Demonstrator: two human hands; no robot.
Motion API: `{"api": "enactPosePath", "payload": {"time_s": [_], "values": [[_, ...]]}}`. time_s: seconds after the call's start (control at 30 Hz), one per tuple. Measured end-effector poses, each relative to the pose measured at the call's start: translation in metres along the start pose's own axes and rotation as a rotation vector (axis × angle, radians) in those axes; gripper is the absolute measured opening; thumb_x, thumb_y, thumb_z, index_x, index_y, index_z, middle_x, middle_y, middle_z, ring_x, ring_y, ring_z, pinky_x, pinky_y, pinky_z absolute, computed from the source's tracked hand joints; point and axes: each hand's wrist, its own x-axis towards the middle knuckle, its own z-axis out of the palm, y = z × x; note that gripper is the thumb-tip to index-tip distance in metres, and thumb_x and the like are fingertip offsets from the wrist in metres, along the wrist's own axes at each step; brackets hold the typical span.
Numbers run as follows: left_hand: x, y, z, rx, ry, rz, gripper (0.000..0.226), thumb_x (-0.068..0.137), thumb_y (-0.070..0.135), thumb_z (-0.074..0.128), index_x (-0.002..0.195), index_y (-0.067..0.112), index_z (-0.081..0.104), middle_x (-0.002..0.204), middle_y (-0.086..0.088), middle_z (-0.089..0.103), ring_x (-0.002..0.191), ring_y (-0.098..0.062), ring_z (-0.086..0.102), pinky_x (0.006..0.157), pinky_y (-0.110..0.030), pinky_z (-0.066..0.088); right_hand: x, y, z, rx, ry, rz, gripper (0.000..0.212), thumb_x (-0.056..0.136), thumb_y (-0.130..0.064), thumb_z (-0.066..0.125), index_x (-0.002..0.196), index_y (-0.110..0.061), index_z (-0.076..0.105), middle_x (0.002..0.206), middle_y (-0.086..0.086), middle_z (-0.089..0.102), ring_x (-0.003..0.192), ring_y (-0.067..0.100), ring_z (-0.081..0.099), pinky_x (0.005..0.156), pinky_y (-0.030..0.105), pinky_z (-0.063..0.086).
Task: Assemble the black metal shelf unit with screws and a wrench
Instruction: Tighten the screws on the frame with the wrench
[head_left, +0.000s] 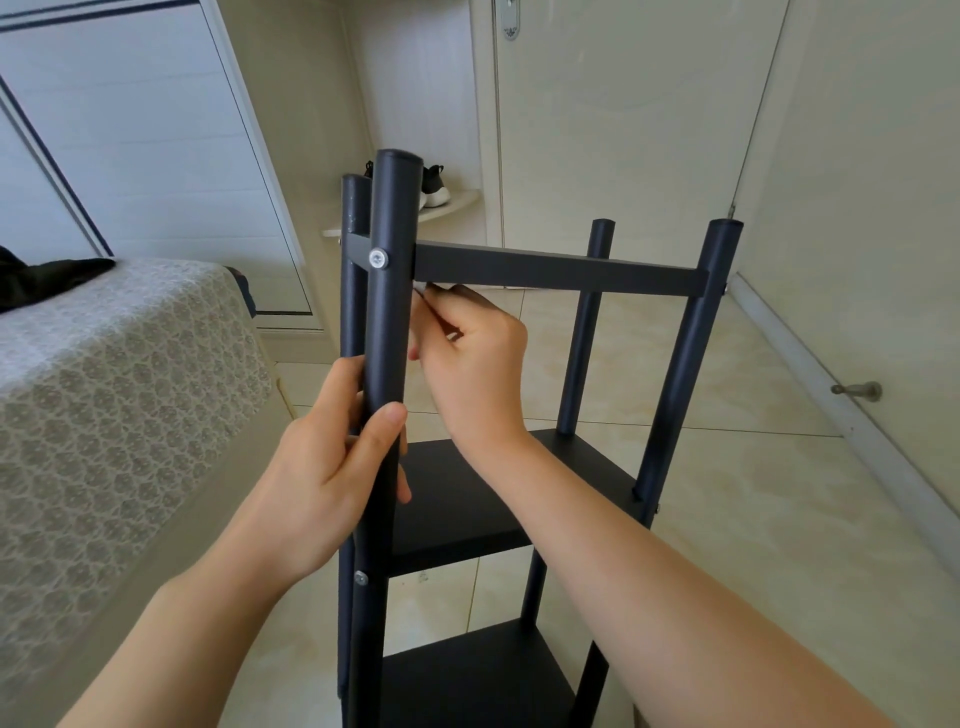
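Note:
The black metal shelf unit (558, 270) stands on the floor in front of me, with round posts, a top crossbar and two black shelf boards lower down. My left hand (332, 467) grips the near left post (387, 322) below a silver screw (378, 258). My right hand (467, 358) is just right of that post under the crossbar, its fingers pinching a small thin metal piece (423, 292), probably the wrench; most of it is hidden by the fingers and the post. A second silver screw (360, 577) sits lower on the same post.
A bed with a patterned grey cover (114, 395) lies close on the left. A door (623, 130) and a wall with a baseboard and a metal doorstop (857, 389) stand behind and to the right. Black shoes (434, 184) rest on a low corner shelf. The floor is beige tile.

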Motion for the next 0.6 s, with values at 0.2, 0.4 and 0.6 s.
{"api": "enactPosePath", "payload": {"time_s": [0.2, 0.4, 0.6], "values": [[0.000, 0.001, 0.000, -0.053, -0.015, -0.031, 0.007, 0.096, 0.045, 0.043, 0.101, 0.046, 0.047, 0.084, 0.000, 0.064, 0.064, -0.024, 0.072, 0.062, -0.032, 0.058, -0.013, 0.009, -0.034, -0.089, -0.226, 0.243, 0.029, 0.097, -0.018, 0.060, 0.075, -0.004, 0.072, 0.060, 0.003, 0.063, 0.059, 0.013, 0.061, 0.068, 0.030, 0.052], [0.000, 0.001, -0.002, -0.071, -0.029, -0.040, 0.010, 0.093, 0.048, 0.042, 0.102, 0.049, 0.046, 0.084, 0.000, 0.064, 0.066, -0.025, 0.072, 0.066, -0.037, 0.055, -0.018, 0.014, -0.089, -0.219, -0.355, 0.314, 0.019, 0.095, -0.020, 0.062, 0.089, -0.010, 0.077, 0.060, 0.000, 0.060, 0.059, 0.013, 0.055, 0.058, 0.019, 0.044], [-0.002, 0.001, -0.002, -0.010, -0.014, -0.053, 0.027, 0.087, 0.052, 0.046, 0.111, 0.040, 0.043, 0.087, 0.005, 0.066, 0.070, -0.019, 0.073, 0.073, -0.041, 0.058, -0.019, 0.014, -0.147, -0.378, -0.371, 0.373, 0.013, 0.093, -0.019, 0.065, 0.090, -0.017, 0.077, 0.064, -0.007, 0.064, 0.060, 0.001, 0.055, 0.057, 0.009, 0.040]]}}
